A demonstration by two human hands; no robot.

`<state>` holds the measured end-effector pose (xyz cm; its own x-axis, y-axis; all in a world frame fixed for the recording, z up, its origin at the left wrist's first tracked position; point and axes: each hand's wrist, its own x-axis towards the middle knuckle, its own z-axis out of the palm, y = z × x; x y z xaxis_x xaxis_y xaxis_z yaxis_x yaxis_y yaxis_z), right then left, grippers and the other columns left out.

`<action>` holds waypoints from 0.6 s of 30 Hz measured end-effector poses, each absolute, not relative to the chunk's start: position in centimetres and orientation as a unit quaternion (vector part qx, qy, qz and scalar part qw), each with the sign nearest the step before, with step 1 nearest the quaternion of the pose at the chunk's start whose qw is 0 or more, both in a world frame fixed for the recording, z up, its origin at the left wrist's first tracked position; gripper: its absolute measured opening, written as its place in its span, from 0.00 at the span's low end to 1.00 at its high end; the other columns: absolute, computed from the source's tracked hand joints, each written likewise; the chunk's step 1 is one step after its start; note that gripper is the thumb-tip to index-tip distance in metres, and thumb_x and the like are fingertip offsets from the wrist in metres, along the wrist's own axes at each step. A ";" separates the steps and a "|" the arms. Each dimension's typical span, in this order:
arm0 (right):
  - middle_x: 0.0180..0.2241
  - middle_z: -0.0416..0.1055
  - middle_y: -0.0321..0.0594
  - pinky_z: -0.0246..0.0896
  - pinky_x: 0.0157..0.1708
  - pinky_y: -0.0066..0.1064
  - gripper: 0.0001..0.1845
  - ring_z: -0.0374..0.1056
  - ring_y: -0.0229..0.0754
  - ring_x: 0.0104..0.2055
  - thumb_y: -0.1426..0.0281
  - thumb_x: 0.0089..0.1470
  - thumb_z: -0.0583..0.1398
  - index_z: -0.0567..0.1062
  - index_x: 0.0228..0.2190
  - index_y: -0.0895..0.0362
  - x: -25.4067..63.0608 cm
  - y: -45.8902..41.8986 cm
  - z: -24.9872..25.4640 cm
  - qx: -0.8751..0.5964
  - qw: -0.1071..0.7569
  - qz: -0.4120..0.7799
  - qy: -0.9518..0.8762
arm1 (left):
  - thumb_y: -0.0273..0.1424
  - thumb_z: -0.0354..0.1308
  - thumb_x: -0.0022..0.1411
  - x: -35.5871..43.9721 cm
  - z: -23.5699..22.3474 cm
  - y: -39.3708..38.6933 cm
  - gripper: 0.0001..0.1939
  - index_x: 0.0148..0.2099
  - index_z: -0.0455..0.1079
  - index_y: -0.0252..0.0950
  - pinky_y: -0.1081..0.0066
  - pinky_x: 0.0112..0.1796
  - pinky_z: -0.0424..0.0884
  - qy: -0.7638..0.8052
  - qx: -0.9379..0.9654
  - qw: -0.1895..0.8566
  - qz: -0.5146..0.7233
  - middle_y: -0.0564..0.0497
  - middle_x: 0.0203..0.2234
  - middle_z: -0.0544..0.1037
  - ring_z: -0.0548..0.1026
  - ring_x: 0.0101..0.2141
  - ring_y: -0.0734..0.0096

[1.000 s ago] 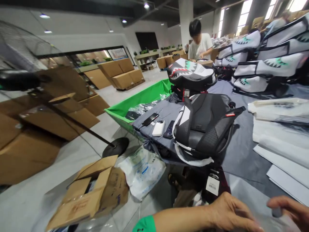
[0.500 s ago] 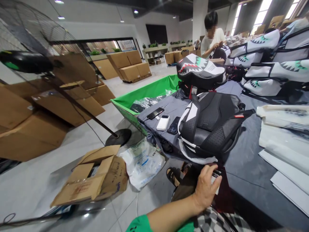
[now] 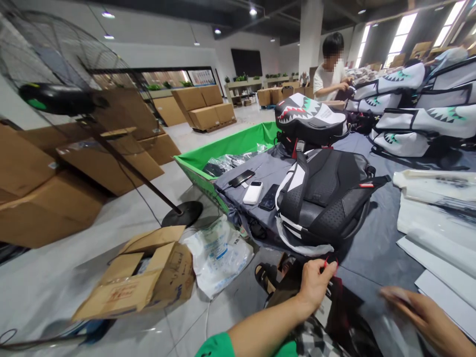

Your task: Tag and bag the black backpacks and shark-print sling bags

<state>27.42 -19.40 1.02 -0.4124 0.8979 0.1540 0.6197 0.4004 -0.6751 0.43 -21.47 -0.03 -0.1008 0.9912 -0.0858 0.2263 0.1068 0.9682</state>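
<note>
Near the table's front edge, my left hand (image 3: 315, 285) is closed in a pinch on a thin red edge or cord (image 3: 330, 265). Below it hangs a dark red, flat piece (image 3: 333, 297) with a pale label, partly hidden by the hand. My right hand (image 3: 420, 310) is at the lower right, smeared by motion, its fingers closed on clear plastic film (image 3: 390, 325). Just beyond my left hand a black backpack (image 3: 323, 191) with white trim lies straps up on the grey-covered table (image 3: 372, 265).
A white power bank (image 3: 253, 193) and two dark phones lie left of the backpack. Shark-mouth backpacks (image 3: 312, 116) are piled behind, where a person (image 3: 329, 74) works. White plastic bags (image 3: 439, 208) lie right. A green bin (image 3: 223, 148), open carton (image 3: 141, 282) and standing fan (image 3: 182, 213) are left.
My right hand has come into view at the lower right with clear plastic. My left hand has gone from spread over the dark red piece to pinching its red edge or cord.
</note>
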 end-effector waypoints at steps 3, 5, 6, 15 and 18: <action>0.29 0.80 0.42 0.74 0.33 0.35 0.34 0.76 0.49 0.31 0.37 0.53 0.56 0.84 0.31 0.53 22.7 -16.1 2.3 -0.442 0.199 0.404 -0.776 | 0.47 0.51 0.70 0.3 0.1 -22.4 0.27 0.23 0.62 0.35 0.74 0.27 0.58 0.578 0.528 0.409 0.469 0.58 0.18 0.60 0.62 0.23 0.76; 0.22 0.74 0.40 0.69 0.27 0.33 0.37 0.70 0.45 0.25 0.34 0.50 0.56 0.80 0.25 0.56 20.0 -14.6 2.9 -0.451 0.199 0.443 -0.749 | 0.44 0.53 0.71 1.0 -0.1 -22.7 0.24 0.26 0.66 0.35 0.74 0.29 0.61 0.569 0.600 0.346 0.442 0.57 0.20 0.67 0.67 0.25 0.75; 0.20 0.71 0.39 0.65 0.25 0.32 0.38 0.66 0.42 0.23 0.33 0.49 0.56 0.77 0.23 0.57 19.0 -14.1 3.1 -0.460 0.210 0.451 -0.735 | 0.42 0.55 0.71 1.5 -0.3 -22.7 0.21 0.28 0.68 0.35 0.75 0.30 0.64 0.563 0.650 0.302 0.412 0.55 0.23 0.71 0.70 0.27 0.74; 0.19 0.63 0.33 0.57 0.24 0.29 0.24 0.58 0.38 0.24 0.46 0.39 0.64 0.67 0.20 0.54 15.9 -14.2 3.0 -0.533 0.282 0.357 -0.713 | 0.32 0.57 0.68 2.9 -1.9 -23.0 0.09 0.34 0.69 0.36 0.69 0.34 0.71 0.509 0.808 0.107 0.277 0.50 0.29 0.76 0.77 0.33 0.66; 0.19 0.64 0.33 0.57 0.23 0.30 0.17 0.59 0.38 0.23 0.52 0.41 0.60 0.69 0.22 0.54 15.5 -14.5 2.8 -0.526 0.306 0.368 -0.703 | 0.35 0.59 0.67 1.9 -1.6 -23.9 0.09 0.35 0.68 0.37 0.71 0.36 0.70 0.594 0.613 0.266 0.448 0.50 0.33 0.75 0.75 0.34 0.69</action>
